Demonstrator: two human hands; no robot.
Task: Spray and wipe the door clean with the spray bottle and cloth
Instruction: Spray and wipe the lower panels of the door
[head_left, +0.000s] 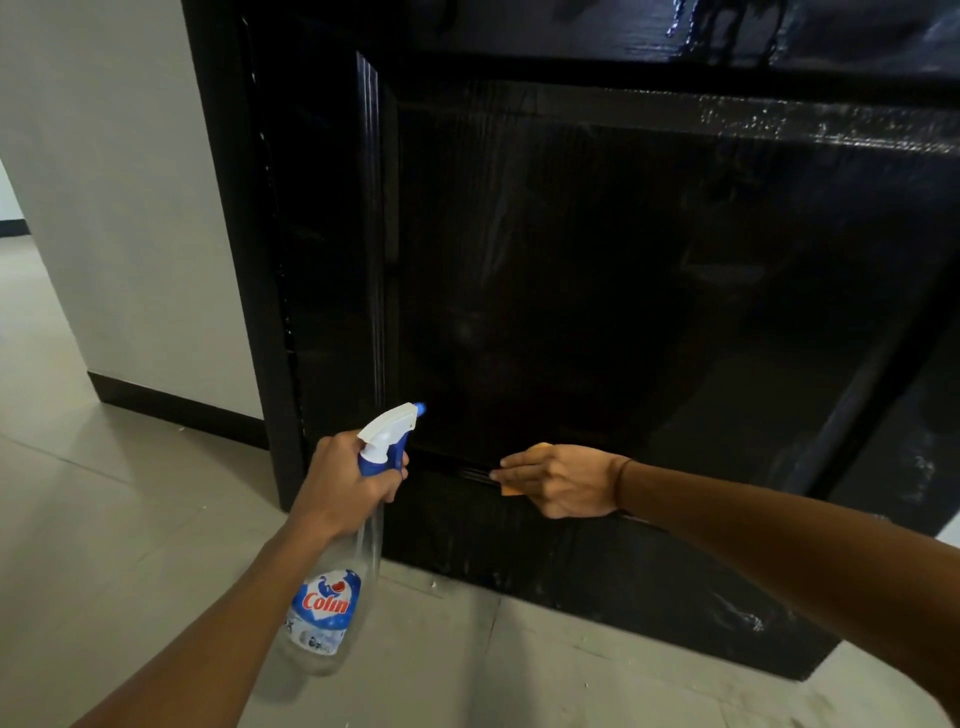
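Cloth apparently pressed under right hand against door.

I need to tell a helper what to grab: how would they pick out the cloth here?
Find the black door and follow its recessed panel down to the bottom ledge. The right hand presses the cloth flat there. Only orange slivers peek past the fingers, the sole orange thing against black wood.

spray bottle left of cloth (against door)
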